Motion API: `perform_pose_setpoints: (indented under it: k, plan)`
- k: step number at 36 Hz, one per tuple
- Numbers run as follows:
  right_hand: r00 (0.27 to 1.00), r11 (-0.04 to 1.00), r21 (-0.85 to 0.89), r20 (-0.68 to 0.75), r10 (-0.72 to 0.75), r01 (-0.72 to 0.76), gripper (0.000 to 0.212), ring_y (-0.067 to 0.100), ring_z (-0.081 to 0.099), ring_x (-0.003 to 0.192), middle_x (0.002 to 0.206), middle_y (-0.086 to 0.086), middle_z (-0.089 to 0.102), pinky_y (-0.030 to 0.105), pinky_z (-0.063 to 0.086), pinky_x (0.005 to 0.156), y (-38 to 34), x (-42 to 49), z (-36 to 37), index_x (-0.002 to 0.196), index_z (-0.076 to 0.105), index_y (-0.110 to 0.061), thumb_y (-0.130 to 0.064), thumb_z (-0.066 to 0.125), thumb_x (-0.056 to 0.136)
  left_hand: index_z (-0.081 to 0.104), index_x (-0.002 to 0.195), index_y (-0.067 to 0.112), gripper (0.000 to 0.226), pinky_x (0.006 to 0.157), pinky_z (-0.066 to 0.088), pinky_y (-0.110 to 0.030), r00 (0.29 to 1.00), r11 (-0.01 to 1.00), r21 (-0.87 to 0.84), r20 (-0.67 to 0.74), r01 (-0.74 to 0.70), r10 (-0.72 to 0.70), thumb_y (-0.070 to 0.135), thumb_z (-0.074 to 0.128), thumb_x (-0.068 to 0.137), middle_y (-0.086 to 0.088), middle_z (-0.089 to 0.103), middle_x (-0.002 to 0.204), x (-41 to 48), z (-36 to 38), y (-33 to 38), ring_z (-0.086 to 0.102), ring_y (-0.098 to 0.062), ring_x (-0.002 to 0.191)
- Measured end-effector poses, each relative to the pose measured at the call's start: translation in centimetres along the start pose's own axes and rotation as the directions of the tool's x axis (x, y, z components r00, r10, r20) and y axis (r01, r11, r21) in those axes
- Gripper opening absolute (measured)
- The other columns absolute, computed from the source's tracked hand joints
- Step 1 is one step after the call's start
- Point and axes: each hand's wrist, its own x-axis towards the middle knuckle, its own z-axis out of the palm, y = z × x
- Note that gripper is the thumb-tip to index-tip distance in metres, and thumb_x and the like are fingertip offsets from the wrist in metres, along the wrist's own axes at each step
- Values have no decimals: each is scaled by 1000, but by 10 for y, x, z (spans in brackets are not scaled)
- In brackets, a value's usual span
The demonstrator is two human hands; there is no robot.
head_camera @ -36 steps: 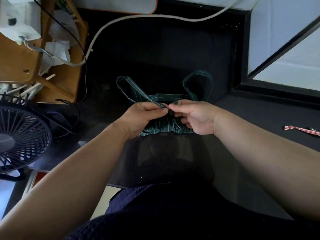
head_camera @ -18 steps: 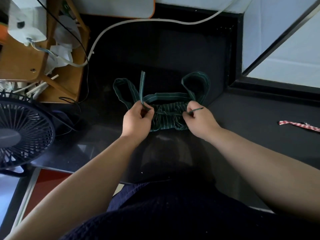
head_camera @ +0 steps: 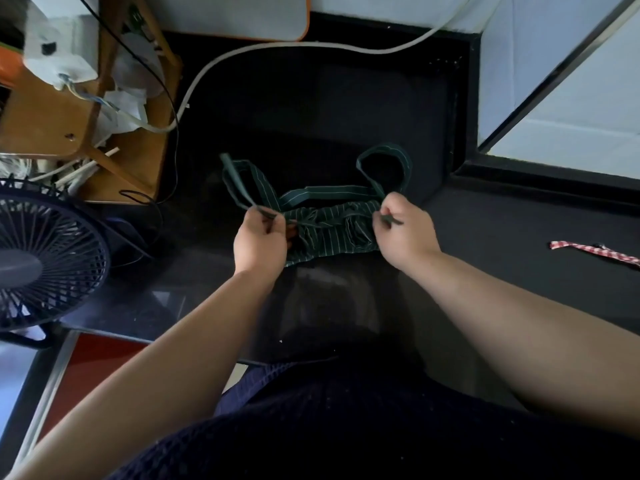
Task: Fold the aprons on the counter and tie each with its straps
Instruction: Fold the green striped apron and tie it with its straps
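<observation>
A dark green apron with thin white stripes (head_camera: 329,230) lies folded into a small bundle on the black counter (head_camera: 502,244). Its wide neck band runs along the far side, with one loop at the far left (head_camera: 242,181) and one at the far right (head_camera: 384,164). My left hand (head_camera: 259,240) pinches a thin green strap end at the bundle's left edge. At the right edge, my right hand (head_camera: 405,233) pinches the other strap end. The strap runs taut across the bundle between both hands.
A red-and-white checked strap (head_camera: 595,251) lies on the counter at far right. A dark fan (head_camera: 38,258) stands at left, beside a wooden stand (head_camera: 69,133) with papers and cables. A white hose (head_camera: 277,50) curves across the back. A raised ledge (head_camera: 540,178) borders the right.
My hands started together over the bundle's middle and have pulled apart to its left and right edges. The strap has drawn tight across the apron.
</observation>
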Motion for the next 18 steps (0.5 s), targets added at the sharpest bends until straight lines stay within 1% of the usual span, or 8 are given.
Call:
perform_pose_setpoints:
  k: [1,3,4,6,8,10,14,18]
  plan:
    - [999,1000,16,37,14,-15,4,17,46,51,63,0,50,35,41,51,-2,1,1,93,46,-14,-16,46,97,52,87,27,14,89,55,-41,999,1000,-4,49,1,-1,19,50,99,1,69,96,-1,0,2,67,-16,93]
    - [991,992,92,110,79,-89,20,14,49,51,66,-1,56,31,41,49,-5,3,1,117,52,-19,-22,44,99,53,89,27,11,91,54,-44,995,1000,-4,100,2,-1,24,49,99,1,69,99,-2,-1,3,67,-19,96]
    - [982,980,146,151,113,-136,26,12,51,53,70,-2,58,28,41,50,-6,4,0,123,53,-21,-26,44,98,54,90,27,9,91,53,-47,994,1000,-6,106,2,-1,27,49,99,0,68,100,-2,-1,3,66,-21,97]
    - [972,959,219,188,142,-182,32,10,58,75,89,-3,62,22,44,65,-7,7,0,119,59,-21,-41,51,94,54,91,27,9,91,53,-45,993,1000,-20,119,-10,12,33,52,97,1,67,100,-5,0,5,65,-20,97]
    - [970,945,259,193,151,-198,42,10,57,98,107,-6,60,24,44,84,-7,10,0,115,62,-20,-50,60,86,54,91,28,12,82,52,-28,988,999,6,145,-50,49,39,59,93,7,66,96,-9,3,6,63,-10,92]
    - [973,946,271,196,124,-175,43,10,58,97,104,-6,63,23,45,82,-10,11,2,110,64,-18,-51,67,82,57,90,30,13,72,46,-16,977,992,56,189,-115,103,39,65,88,12,65,89,-14,5,9,61,-2,84]
    - [980,953,268,176,97,-142,29,7,57,81,85,-8,60,19,42,64,-20,14,6,99,64,-21,-47,63,86,60,80,30,11,62,41,-13,968,974,125,193,-189,162,31,65,90,14,58,73,-13,6,8,51,1,66]
    - [975,975,141,165,147,-171,46,15,60,95,100,-6,64,33,50,83,-23,22,15,110,62,-23,-59,60,82,61,82,23,13,59,40,-18,962,961,178,211,-212,173,32,63,91,12,54,67,-11,10,12,47,-2,60]
